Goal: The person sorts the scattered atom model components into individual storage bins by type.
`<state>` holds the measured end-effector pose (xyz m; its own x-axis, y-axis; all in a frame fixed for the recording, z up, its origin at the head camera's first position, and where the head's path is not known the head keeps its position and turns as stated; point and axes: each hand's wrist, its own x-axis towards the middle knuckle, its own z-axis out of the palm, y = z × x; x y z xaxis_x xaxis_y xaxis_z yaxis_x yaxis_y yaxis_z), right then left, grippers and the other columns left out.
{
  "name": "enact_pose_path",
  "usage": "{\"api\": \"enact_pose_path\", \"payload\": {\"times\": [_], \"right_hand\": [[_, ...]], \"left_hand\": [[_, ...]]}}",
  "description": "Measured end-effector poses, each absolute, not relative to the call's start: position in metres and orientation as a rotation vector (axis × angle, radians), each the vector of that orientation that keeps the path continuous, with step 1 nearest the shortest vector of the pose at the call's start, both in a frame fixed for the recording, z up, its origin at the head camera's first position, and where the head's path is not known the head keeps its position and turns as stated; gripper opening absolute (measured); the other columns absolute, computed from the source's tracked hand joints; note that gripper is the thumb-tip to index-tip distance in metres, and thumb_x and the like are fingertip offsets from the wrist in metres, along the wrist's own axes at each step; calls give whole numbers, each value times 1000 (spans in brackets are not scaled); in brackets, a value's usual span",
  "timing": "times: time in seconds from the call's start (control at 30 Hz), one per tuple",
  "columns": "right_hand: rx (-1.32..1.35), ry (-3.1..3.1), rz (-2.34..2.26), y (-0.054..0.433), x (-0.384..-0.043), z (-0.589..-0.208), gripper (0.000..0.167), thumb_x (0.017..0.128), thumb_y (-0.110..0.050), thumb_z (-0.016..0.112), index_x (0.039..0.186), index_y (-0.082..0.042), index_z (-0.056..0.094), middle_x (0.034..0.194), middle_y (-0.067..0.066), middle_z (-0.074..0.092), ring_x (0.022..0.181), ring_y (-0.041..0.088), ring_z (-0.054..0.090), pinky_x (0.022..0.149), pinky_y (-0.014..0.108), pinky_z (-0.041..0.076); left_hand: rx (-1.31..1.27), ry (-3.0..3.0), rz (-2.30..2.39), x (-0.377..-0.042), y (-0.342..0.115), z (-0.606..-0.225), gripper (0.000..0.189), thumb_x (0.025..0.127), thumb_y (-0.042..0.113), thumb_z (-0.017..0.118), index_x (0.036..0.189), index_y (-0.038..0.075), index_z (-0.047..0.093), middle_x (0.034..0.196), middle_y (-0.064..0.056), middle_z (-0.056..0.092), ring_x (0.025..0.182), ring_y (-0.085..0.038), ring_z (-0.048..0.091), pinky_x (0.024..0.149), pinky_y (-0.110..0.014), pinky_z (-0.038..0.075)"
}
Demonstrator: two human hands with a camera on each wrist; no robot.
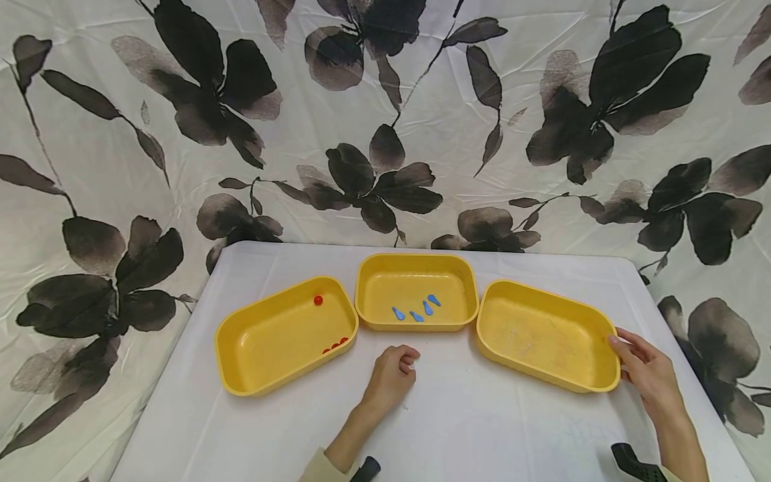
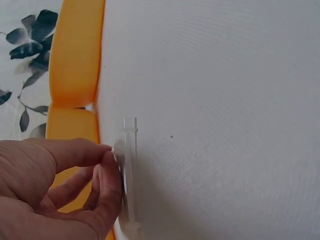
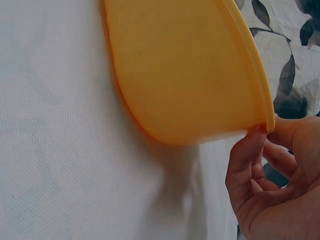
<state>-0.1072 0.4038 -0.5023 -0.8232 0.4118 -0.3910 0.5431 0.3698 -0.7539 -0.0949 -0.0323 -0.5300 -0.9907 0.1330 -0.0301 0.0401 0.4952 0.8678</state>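
Observation:
My left hand (image 1: 393, 380) is over the white table in front of the middle tray. Its thumb and fingertips pinch a slim clear plastic piece (image 2: 130, 175) with a small collar near each end; in the head view the fingers mostly hide it. My right hand (image 1: 653, 378) grips the outer end of the right yellow tray (image 1: 542, 335), thumb and fingers on its rim. Several small blue teardrop-shaped pieces (image 1: 428, 308) lie in the middle yellow tray (image 1: 385, 281). The left yellow tray (image 1: 259, 355) holds a red ball (image 1: 318, 300) and several more along its near wall.
The three trays stand in an arc, ends close together, on the white-covered table (image 1: 458, 428). A floral cloth (image 1: 289, 120) hangs behind the table and shows at both sides. Dark wrist devices (image 1: 635, 462) sit near both sleeves.

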Motion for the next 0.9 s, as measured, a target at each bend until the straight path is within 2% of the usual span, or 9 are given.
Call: {"api": "enact_pose_path", "payload": {"times": [0.23, 0.4, 0.63, 0.77, 0.9], "right_hand": [[862, 2486, -1449, 403, -107, -501, 81, 101, -58, 52, 160, -6, 33, 146, 21, 46, 85, 6, 57, 70, 14, 53], [849, 2481, -1457, 403, -107, -501, 81, 101, -58, 52, 160, -5, 34, 143, 18, 49, 85, 6, 57, 71, 14, 53], [807, 2486, -1465, 405, -107, -501, 82, 101, -59, 53, 160, -5, 33, 133, 6, 55, 86, 4, 57, 74, 14, 54], [806, 2488, -1468, 406, -106, -501, 82, 101, -59, 53, 159, -5, 33, 131, 4, 55, 86, 4, 57, 74, 14, 54], [792, 2487, -1474, 406, -105, -501, 82, 101, -58, 53, 159, -4, 33, 135, 9, 53, 85, 3, 57, 74, 14, 54]], "left_hand": [[155, 2745, 1355, -93, -29, -527, 18, 84, -11, 70, 98, -2, 68, 85, -5, 56, 76, -16, 55, 69, -27, 50], [202, 2844, 1217, -91, -24, -524, 15, 80, -9, 70, 92, 0, 66, 81, -5, 55, 73, -19, 52, 65, -32, 46], [154, 2770, 1337, -93, -24, -520, 11, 82, -8, 69, 90, 0, 69, 84, -4, 59, 75, -14, 56, 67, -27, 50], [177, 2708, 1453, -96, -25, -520, 12, 84, -8, 68, 92, 0, 71, 84, -4, 61, 75, -12, 57, 69, -23, 51], [215, 2645, 1557, -98, -23, -517, 12, 84, -8, 67, 93, -2, 71, 83, -4, 62, 73, -11, 59, 67, -22, 52]]}}
